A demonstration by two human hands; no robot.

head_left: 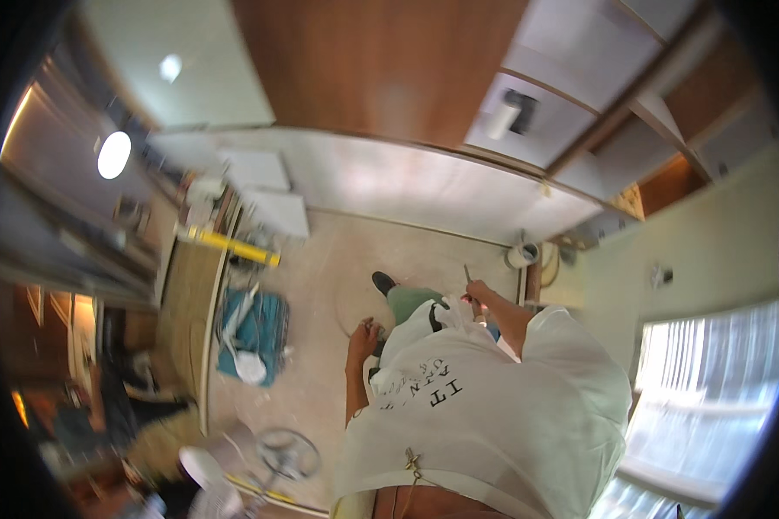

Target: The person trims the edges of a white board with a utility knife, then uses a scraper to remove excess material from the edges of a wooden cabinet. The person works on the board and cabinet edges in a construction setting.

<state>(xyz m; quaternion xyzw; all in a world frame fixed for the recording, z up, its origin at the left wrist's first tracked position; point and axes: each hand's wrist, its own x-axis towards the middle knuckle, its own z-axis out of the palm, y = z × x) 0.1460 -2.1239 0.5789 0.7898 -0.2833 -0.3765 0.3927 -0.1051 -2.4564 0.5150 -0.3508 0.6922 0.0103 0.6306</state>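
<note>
My right hand (479, 294) is closed around a slim, pointed grey tool (468, 274), which sticks up past the fingers. Its exact kind is too small to tell. A small patch of red shows by that hand, near the front of my white shirt (493, 406). On the other side, my left hand (366, 336) is held low beside my leg with its fingers curled. Something greyish seems to be in or behind them, too blurred to name. Below my hands, one dark shoe (383, 282) and a green trouser leg (411, 301) are visible on the dusty floor (346, 251).
A teal case (268, 337) with white items lies left, near a yellow spirit level (238, 248) and white panels (273, 212). A white bucket (523, 254) stands right, a wheel-like base (287, 454) lower left. Another person (99, 402) is far left. Open shelving (614, 169) lines the upper right.
</note>
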